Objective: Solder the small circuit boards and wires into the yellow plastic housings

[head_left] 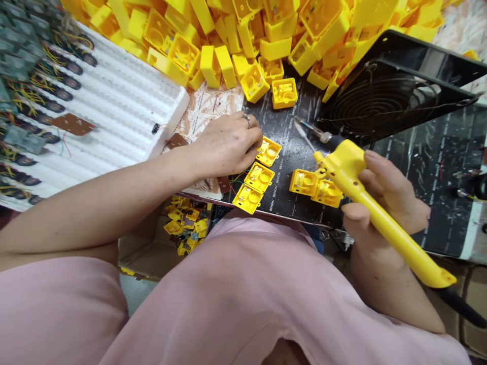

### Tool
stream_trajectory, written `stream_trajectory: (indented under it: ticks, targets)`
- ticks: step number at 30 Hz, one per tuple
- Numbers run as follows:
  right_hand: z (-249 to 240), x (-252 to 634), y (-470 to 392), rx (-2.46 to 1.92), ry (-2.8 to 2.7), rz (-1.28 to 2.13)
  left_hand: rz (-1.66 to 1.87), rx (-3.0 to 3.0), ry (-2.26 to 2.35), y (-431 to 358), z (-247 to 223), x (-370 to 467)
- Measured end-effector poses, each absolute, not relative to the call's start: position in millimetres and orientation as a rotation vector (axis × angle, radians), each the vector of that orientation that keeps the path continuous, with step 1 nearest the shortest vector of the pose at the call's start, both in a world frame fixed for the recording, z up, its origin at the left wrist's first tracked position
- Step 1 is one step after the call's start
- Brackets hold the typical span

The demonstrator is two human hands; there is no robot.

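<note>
My right hand [391, 203] is wrapped round a yellow gun-type soldering iron [384, 218]. Its metal tip and a thin feed tube point up and left over the black bench mat [289, 147]. On the left, my left hand [232, 139] has curled fingers at the edge of an open yellow plastic housing [271, 151], covering part of it. Two more such housings, one in the middle [259, 176] and one nearest me [247, 198], continue that row. Below the iron lie another pair of housings, a left one [303, 181] and a right one [327, 193], partly overlapped by the tool.
Yellow housings [216, 66] are heaped along the back. A black fan [380, 101] leans at the back right. White ribbed foam [125, 91] carries wired round parts [61, 94] at left. Below the bench edge stands a carton [146, 248] with yellow pieces.
</note>
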State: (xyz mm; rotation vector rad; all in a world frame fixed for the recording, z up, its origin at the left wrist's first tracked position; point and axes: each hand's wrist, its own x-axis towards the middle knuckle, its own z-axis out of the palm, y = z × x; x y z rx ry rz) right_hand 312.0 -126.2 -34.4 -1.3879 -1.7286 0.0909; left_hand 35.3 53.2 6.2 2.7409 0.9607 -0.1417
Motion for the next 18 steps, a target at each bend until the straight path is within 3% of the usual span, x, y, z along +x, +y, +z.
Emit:
stream_trajectory:
  ticks: [5,8,12,18]
  targets:
    - [-23.4,312.4,-131.1,-1.31,-1.808,0.203,0.227,2.568,0.995,68.0,41.5,-4.7]
    - [-15.0,323.3,-133.9,-1.23,-2.036,0.19,-0.034,2.538,0.663,63.5,49.9,-33.0]
    - [-18.1,335.5,-126.9,-1.206,-2.18,0.044,-0.294,2.705,0.6,39.7,23.2,-39.0]
    - [-47.0,329.0,-106.2,-1.139,-2.279,0.055,0.074,2.84,0.528,28.1,-31.3,-7.1]
